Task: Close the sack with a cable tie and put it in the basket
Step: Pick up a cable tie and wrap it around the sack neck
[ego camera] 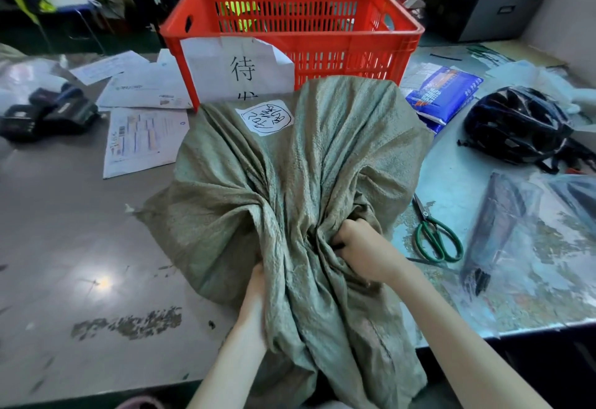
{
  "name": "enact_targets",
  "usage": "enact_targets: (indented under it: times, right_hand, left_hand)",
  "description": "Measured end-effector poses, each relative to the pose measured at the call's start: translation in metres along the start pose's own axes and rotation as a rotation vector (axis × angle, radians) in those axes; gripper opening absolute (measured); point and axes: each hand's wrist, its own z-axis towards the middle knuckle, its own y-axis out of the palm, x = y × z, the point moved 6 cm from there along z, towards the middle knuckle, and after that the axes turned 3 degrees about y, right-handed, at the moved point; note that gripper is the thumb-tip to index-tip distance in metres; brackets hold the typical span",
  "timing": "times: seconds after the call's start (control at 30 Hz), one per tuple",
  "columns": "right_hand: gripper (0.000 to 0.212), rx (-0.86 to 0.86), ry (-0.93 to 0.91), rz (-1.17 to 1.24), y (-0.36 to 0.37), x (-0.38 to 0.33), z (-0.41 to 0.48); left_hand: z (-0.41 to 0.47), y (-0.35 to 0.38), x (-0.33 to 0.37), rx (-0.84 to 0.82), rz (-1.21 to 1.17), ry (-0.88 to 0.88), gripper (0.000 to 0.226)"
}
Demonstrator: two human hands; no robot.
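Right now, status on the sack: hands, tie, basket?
Right hand and left hand both gripping the bunched neck of the sack. No tie visible on it. Basket behind the sack, nothing blocking.

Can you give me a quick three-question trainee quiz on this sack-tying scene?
1. True or false: the sack is already in the red basket.
2. Which hand grips the gathered neck: A left hand, B right hand, C both?
3. What tool lies to the right of the sack?

Key: 1 false, it lies on the table. 2 C. 3 scissors.
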Motion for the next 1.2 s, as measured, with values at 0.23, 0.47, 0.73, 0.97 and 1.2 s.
enact_targets:
  times: [0.23,0.47,0.73,0.97,1.2]
  right_hand:
    - [0.046,0.037,-0.039,0.057,0.001,-0.005,-0.003]
    - [0.032,0.026,-0.025,0.041,-0.009,-0.001,-0.011]
    - [0.021,0.089,0.045,0.059,-0.039,0.023,-0.024]
    - [0.013,0.156,0.103,0.102,-0.068,0.041,-0.039]
    - [0.01,0.199,0.181,0.191,-0.088,0.064,-0.052]
  left_hand:
    - [-0.006,0.012,0.002,-0.12,-0.167,-0.072,0.036]
    - [0.016,-0.017,0.03,-0.056,0.665,0.42,0.032]
    - [0.006,-0.045,0.059,0.083,0.789,0.515,0.02]
    - [-0.01,-0.071,0.083,0.062,0.278,0.518,0.025]
    - [-0.009,-0.09,0.104,0.119,0.057,0.602,0.024]
